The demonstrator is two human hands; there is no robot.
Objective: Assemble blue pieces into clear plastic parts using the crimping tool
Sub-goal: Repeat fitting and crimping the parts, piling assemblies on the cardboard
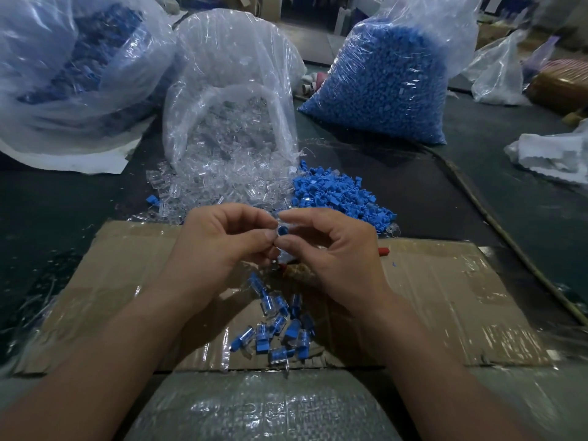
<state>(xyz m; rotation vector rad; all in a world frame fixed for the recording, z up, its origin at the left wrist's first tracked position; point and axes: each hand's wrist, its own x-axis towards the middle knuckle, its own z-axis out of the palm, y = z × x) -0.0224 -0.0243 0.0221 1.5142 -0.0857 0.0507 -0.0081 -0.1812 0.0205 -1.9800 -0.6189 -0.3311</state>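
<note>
My left hand point(222, 240) and my right hand point(331, 246) meet above the cardboard sheet point(445, 297) and together pinch one clear plastic part with a blue piece point(282, 231) inside it. Below them lies a small heap of assembled blue-and-clear parts point(276, 326). A pile of loose clear parts point(203, 186) spills from an open bag just beyond my hands, with a pile of loose blue pieces point(337, 194) to its right. A red-handled tool point(383, 251) lies on the cardboard, mostly hidden under my right hand.
A full bag of blue pieces point(381, 78) stands at the back right, and another big plastic bag point(70, 68) at the back left. The clear-parts bag point(229, 90) stands in the middle. White plastic wrap point(553, 154) lies far right on the dark table.
</note>
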